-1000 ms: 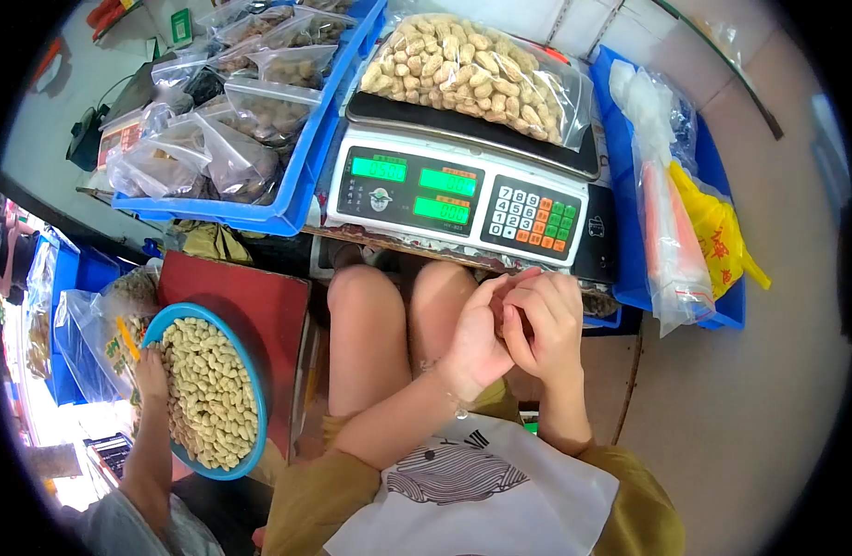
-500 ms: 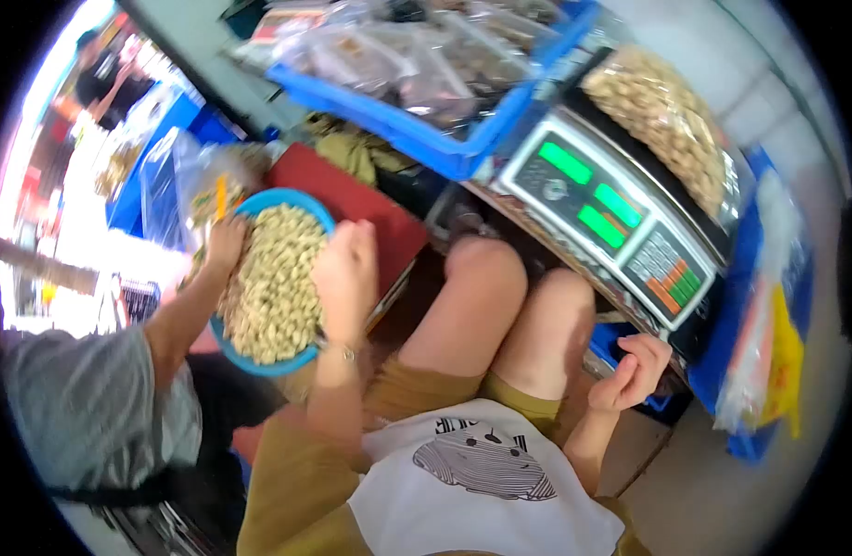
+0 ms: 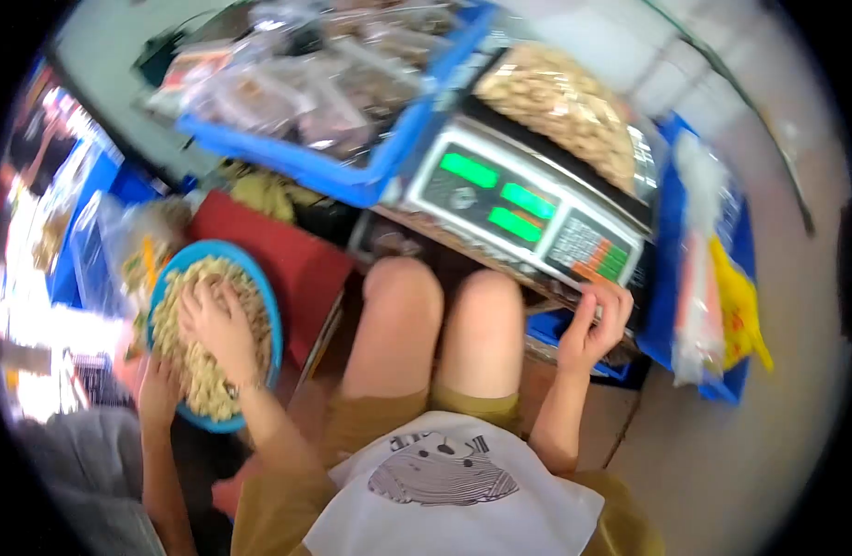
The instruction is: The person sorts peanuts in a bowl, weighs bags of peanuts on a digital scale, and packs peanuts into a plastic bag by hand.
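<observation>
My left hand (image 3: 220, 329), with a bracelet at the wrist, rests on the pale shelled nuts, which look like pistachios (image 3: 203, 394), in a round blue basin (image 3: 275, 324). Its fingers are spread over the heap. A co-worker's hand (image 3: 157, 389) is at the basin's near left rim. My right hand (image 3: 600, 324) is at the front right corner of a digital scale (image 3: 482, 208), fingers loosely bent, thumb apart, nothing visible in them. On the scale lies a clear bag of larger light-brown nuts (image 3: 560, 107). Whether my right fingertips touch the scale, I cannot tell.
A blue tray (image 3: 352, 185) of packed clear bags stands behind, left of the scale. Beside the basin is a red box (image 3: 268, 269). Plastic bags, one of them yellow (image 3: 737, 310), hang at the right. My knees (image 3: 403, 287) are under the scale's edge.
My left hand has gone from the basin's right side onto the nuts, its fingers spreading. The co-worker's hand has shifted nearer along the rim. My right hand has come up to the scale's corner.
</observation>
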### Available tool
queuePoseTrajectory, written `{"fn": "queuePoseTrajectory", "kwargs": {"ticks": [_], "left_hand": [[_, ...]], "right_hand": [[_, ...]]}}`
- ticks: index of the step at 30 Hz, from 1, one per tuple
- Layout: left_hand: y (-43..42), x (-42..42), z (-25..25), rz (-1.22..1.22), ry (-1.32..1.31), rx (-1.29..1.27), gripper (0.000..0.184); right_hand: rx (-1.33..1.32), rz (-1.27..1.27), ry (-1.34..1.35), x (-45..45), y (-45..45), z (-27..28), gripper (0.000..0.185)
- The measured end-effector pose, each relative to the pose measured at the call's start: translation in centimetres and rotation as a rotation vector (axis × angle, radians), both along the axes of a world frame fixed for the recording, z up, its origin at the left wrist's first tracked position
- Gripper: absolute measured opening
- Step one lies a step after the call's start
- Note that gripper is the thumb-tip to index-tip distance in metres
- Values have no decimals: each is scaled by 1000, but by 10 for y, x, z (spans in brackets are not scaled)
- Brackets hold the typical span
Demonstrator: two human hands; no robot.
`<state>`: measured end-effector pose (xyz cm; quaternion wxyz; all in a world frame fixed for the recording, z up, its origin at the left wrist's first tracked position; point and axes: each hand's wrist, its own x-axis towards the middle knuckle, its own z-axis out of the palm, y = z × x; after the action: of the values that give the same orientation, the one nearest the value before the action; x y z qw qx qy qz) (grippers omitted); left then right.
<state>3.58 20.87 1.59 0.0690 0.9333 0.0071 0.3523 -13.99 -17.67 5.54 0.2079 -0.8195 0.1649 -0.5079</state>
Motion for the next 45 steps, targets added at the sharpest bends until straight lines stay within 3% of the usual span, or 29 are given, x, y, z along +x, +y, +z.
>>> {"fn": "queuePoseTrajectory", "kwargs": {"ticks": [2,4,8,12,17,20,22,24,27,30,31,34,38,40,45], "left_hand": [[-77,-11,51,-168,-13,-103,25],[-138,-12,80,-606,-122,-143,27],[-269,-43,123,-1240,-209,-246,33],[-380,-45,128,-1469,-331,18,42],[-431,-34,124,-1441,-414,333,26],[-440,-18,121,-1399,-425,327,22],[-437,-7,121,-1429,-398,262,17],[-435,0,120,-1462,-369,315,15],[-435,14,121,-1610,-378,188,14],[-429,23,137,-1665,-376,28,11],[-424,21,147,-1681,-378,-39,8],[-412,31,162,-1667,-301,-217,9],[-382,37,187,-1623,-60,-562,6],[-372,45,192,-1557,24,-762,14],[-344,53,218,-1641,-177,-1110,16]], "right_hand": [[47,-80,-22,2,-20,10,8],[63,-207,-17,4,-36,24,12],[83,-278,-54,5,-73,35,15],[66,-269,-65,22,-119,38,14],[32,-163,42,49,-168,51,10],[307,77,165,65,-178,54,11],[94,42,147,78,-181,48,11],[71,71,186,80,-183,49,13],[165,265,91,77,-185,46,16],[46,382,-16,74,-184,46,19],[175,462,-14,70,-178,50,19],[170,363,15,69,-158,67,21],[-10,255,-149,85,-147,92,14],[-103,313,-183,93,-140,118,10],[-343,432,-194,115,-121,182,8]]}}
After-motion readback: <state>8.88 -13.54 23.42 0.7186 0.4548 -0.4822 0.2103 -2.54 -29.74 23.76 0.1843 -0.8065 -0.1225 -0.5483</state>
